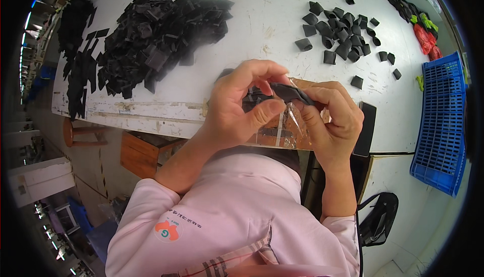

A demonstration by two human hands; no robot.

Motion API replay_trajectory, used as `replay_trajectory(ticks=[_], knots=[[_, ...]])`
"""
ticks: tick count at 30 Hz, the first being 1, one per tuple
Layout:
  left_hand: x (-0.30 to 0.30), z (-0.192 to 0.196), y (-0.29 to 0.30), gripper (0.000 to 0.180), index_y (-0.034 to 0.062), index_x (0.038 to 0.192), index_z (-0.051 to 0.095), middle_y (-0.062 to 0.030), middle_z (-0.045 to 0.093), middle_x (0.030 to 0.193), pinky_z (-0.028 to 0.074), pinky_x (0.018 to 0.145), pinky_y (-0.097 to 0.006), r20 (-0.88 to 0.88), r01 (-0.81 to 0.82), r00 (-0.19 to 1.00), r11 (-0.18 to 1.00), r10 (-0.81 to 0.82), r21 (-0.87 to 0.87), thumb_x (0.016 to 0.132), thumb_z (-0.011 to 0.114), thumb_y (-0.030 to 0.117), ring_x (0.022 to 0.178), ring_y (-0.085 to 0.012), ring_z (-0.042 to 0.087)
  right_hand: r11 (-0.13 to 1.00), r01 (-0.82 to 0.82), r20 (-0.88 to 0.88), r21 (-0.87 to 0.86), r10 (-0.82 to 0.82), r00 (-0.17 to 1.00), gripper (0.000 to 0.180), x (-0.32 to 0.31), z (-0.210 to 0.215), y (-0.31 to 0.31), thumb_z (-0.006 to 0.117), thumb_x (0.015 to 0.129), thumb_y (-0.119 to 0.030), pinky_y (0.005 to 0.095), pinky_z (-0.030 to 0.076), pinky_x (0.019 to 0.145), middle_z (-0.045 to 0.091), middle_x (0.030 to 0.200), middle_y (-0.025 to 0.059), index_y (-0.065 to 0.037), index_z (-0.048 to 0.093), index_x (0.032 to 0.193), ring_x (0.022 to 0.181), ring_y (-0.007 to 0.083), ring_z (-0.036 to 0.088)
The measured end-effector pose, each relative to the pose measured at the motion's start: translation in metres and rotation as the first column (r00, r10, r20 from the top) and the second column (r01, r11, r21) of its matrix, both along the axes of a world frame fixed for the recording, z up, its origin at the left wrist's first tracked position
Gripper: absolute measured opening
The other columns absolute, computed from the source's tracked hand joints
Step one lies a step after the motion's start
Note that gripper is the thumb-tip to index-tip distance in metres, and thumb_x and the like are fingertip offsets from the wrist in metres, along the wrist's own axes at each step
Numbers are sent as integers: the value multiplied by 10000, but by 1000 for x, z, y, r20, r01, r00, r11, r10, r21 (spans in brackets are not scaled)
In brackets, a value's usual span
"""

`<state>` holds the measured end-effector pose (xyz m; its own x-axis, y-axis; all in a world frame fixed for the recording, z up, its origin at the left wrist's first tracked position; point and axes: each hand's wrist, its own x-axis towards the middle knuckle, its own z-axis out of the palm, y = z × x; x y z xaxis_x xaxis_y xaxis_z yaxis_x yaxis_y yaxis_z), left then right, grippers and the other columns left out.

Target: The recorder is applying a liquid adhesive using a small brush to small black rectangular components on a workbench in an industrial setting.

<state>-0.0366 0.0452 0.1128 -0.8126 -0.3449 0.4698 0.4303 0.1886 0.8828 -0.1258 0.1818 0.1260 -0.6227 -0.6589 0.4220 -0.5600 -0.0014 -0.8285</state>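
A small black fabric piece (288, 92), folded over on itself, is held up between my two hands above the near edge of the table. My right hand (335, 118) pinches its right end between thumb and fingers. My left hand (237, 100) curls round the other end, with the thumb below it and the fingers above; its exact grip is partly hidden. More dark pieces (254, 99) show behind my left hand. Under both hands lies a brown board (301, 138) with clear, shiny plastic on it.
A big heap of flat black pieces (156, 40) covers the table's left, with dark strips (75, 75) beyond it. Folded black loops (343, 32) lie scattered at the right. A blue plastic crate (438, 120), a red bag (427, 40) and a black flat object (365, 128) are farther right.
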Motion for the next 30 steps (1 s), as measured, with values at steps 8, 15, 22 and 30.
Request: replay_trajectory(ticks=[8,15,22,30], knots=[[0,-6,-7,88,-16,877,579,-46,578,799,436,624,-189,71,16,997,968,-35,250,798,576,22,705,-75,532,997,57,-219,59,-43,975,142,6,10,-8,631,677,29,246,429,464,561,723,74,-3,589,810,559,148,538],[-3,-6,-3,119,-16,830,598,-85,584,755,396,566,-196,24,-78,996,987,82,-137,731,649,27,667,-111,522,998,46,-30,-42,-48,998,109,-1,-21,-4,628,689,20,232,416,494,559,678,73,7,612,796,574,136,542],[-10,11,5,89,2,796,611,-69,582,702,394,514,-198,-33,-173,984,905,174,-389,722,650,32,604,-108,524,976,-176,419,-132,216,882,69,-22,-14,-5,651,693,-8,202,419,557,597,751,58,24,622,747,637,96,539],[1,-17,-9,70,17,798,611,-49,541,653,393,477,-229,-31,-163,987,965,160,-206,738,633,46,541,-116,504,978,-177,59,106,172,983,92,-7,2,-11,633,711,-6,243,453,498,570,740,69,7,616,801,596,129,573]])
